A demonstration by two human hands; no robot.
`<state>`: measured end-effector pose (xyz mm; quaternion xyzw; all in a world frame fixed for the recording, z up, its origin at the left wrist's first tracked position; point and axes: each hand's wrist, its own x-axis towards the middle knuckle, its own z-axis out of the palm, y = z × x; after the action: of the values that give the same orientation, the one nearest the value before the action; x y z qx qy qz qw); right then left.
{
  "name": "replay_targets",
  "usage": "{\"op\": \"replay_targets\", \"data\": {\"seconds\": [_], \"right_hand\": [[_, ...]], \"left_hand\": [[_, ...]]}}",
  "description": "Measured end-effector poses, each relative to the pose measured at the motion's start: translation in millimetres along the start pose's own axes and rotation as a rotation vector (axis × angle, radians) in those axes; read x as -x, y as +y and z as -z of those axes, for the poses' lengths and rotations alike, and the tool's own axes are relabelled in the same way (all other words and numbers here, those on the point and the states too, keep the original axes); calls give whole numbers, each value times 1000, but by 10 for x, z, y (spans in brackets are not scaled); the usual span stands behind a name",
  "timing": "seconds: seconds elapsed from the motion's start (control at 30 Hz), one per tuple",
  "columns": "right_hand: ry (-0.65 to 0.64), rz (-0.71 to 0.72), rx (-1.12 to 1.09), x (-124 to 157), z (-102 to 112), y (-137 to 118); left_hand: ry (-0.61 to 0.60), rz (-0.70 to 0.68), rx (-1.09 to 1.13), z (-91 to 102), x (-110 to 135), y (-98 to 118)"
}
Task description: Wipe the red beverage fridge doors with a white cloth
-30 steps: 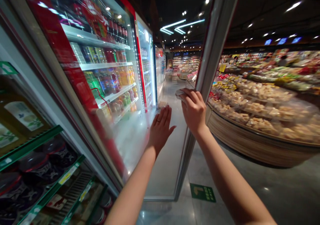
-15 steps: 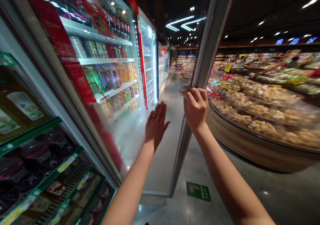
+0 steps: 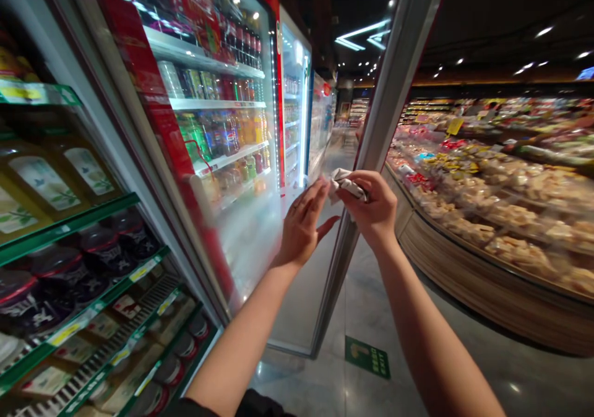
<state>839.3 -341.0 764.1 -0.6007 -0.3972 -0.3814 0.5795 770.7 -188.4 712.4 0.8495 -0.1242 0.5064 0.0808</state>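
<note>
The fingers of the right hand (image 3: 377, 210) are curled and closed on a crumpled wipe (image 3: 349, 184), pinched between thumb and fingertips; whether it is cloth or paper cannot be told. The wipe lies against the near side of the metal door frame (image 3: 387, 89), its free end projecting leftward past it. Its long axis slopes from upper left to lower right, crossing the frame. The left hand (image 3: 299, 228), left of the frame, has its fingers extended and nearly together, thumb spread, gripping nothing; its fingertips adjoin the wipe's free end, contact being uncertain. Both forearms rise from below and converge towards the frame. Left of the frame stands a red-trimmed drinks cooler (image 3: 160, 120); right of it, a wood-sided display bin (image 3: 468, 287); beside its foot, a green floor sign (image 3: 367, 356).
</note>
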Motion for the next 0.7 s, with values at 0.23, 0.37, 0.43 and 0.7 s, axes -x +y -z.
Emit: {"op": "replay_targets", "data": {"seconds": [0.23,0.37,0.43,0.7], "right_hand": [[-67,-71,-64,27,131,-140],[-176,155,158,58,221,-219],[-144,236,210,86,216,-239],[163,335,342,229,53,-142]], "left_hand": [[403,-83,301,-113,-267,147],[500,104,376,-63,-224,84],[584,165,369,-29,-164,-13],[552,-1,150,-184,149,-176]]}}
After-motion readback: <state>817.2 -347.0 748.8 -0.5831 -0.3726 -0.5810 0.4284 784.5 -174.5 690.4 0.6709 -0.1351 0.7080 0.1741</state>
